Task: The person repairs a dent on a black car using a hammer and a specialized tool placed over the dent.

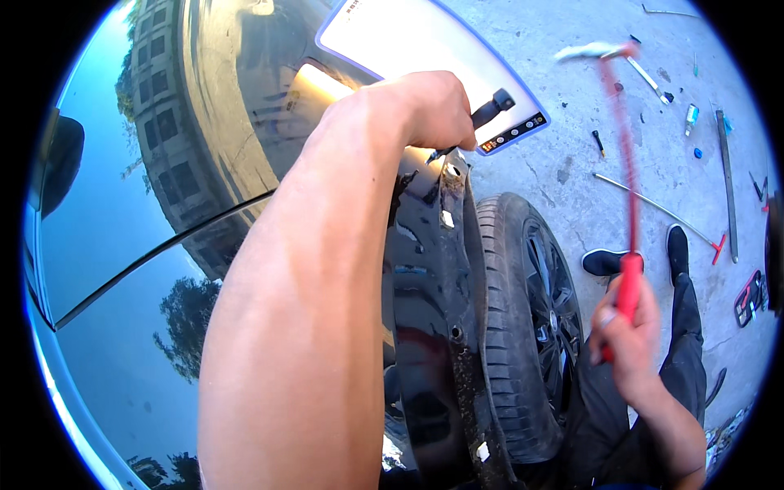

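Clearly, both your hands are full

Your right hand [627, 331] wraps its fingers round the red grip of a hammer [627, 167], held out over the floor [563, 192], its head blurred; your left hand [437, 106] is clenched on a black tool [492, 107], though its fingers are mostly hidden; the tool's thin tip points down near the upper end of a black metal panel [420, 286], just beside a lit white board [416, 45]; a tire [506, 327] stands alongside that panel; a rod with a red T-shaped handle [670, 213] lies on the floor, partly behind the hammer.
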`<state>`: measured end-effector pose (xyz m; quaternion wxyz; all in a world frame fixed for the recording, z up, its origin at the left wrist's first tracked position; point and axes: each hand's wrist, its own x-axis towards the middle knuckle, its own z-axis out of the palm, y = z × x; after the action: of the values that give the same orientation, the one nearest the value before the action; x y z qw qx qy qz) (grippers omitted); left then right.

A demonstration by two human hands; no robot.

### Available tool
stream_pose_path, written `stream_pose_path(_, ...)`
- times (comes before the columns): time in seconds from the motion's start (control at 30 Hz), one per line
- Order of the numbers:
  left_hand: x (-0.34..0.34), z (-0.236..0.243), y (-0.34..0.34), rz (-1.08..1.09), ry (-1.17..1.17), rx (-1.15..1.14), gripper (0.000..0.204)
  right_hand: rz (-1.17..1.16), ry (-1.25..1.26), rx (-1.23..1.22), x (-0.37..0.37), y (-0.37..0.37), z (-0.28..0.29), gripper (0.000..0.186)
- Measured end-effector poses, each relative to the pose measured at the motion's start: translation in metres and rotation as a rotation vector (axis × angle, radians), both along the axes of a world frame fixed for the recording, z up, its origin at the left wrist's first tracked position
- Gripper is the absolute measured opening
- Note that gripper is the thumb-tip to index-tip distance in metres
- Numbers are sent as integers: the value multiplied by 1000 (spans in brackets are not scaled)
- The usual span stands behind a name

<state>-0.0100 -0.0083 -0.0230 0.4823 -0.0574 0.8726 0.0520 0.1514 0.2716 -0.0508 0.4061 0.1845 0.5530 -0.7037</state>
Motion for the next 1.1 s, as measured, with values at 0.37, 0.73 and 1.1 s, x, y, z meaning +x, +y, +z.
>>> stream_pose_path(0.37,2,4,2,31,-28,-26,28,-168,47,-54,-3,0,0,18)
stream_pose_path(0.73,5,1,1,61,-17,-56,29,-329,38,-72,1,-12,-1,17)
stream_pose_path(1.1,5,5,-4,42,8,-70,29,-359,54,-93,3,-15,0,22)
